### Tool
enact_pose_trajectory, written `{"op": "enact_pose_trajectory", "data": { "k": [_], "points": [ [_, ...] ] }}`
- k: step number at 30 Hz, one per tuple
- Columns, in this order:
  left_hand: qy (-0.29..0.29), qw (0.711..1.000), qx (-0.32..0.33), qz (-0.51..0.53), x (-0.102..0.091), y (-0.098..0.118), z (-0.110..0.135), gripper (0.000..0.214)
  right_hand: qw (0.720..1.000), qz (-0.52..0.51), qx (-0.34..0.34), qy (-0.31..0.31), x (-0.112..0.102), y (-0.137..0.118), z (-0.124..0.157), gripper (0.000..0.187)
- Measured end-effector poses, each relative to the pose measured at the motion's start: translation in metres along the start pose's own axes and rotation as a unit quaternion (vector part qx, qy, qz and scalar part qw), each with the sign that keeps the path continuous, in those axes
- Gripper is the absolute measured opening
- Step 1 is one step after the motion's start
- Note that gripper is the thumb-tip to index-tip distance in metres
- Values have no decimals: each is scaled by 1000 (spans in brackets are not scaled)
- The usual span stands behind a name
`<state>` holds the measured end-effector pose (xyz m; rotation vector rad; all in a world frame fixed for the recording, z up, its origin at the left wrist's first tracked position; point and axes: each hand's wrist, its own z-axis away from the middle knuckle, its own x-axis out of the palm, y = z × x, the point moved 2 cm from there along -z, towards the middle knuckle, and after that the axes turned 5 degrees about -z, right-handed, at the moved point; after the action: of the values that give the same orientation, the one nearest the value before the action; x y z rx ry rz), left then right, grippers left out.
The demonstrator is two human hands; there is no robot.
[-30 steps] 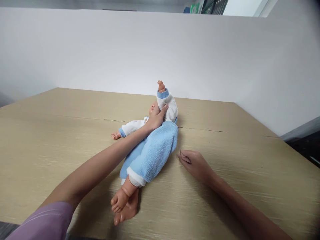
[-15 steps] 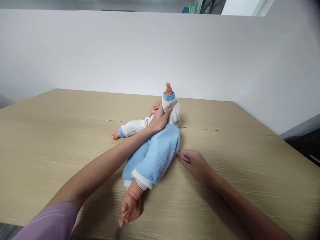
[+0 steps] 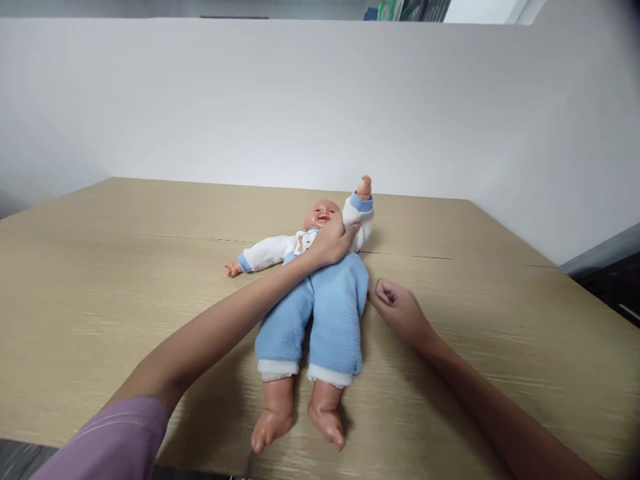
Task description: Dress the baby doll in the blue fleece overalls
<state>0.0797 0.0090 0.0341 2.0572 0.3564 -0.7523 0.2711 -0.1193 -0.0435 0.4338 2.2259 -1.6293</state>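
On a light wooden table, near its front edge and about midway across the view, a baby doll lies on its back, bare feet toward the person and head toward the white wall behind. It wears a white top and blue trousers with white cuffs. One doll arm stretches out sideways; the raised arm points upward, its sleeve ending in a blue band.

The left hand lies across the doll's chest and grasps it by the base of that raised arm, thumb against the white sleeve. The person's left forearm crosses over the trousers, and a purple sleeve covers it above the elbow.

The right hand is curled into a fist just beside the doll's hip; whether it touches the cloth, I cannot tell.
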Motion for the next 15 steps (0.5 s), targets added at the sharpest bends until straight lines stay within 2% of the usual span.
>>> {"op": "enact_pose_trajectory", "data": {
  "k": [3,5,6,9,10,12,14,15],
  "points": [
    [-47,993,18,-108,11,10,-2,35,995,-65,43,68,-18,9,-14,32],
    [-86,979,42,-182,18,18,-2,41,977,-172,95,79,-31,12,-22,40],
    [-103,971,60,-209,20,22,-1,45,957,-248,132,73,-36,13,-25,47],
    [-134,956,114,-236,21,34,5,46,861,-455,224,44,-49,14,-29,56],
    [-133,955,130,-231,18,37,8,43,840,-489,232,41,-53,13,-29,56],
    [-103,959,153,-215,5,37,15,36,820,-521,232,42,-60,12,-28,54],
    [-45,966,150,-205,-16,29,24,31,819,-520,241,40,-63,11,-27,50],
    [-14,970,132,-205,-29,21,29,30,827,-503,249,38,-63,10,-27,47]
  ]
}}
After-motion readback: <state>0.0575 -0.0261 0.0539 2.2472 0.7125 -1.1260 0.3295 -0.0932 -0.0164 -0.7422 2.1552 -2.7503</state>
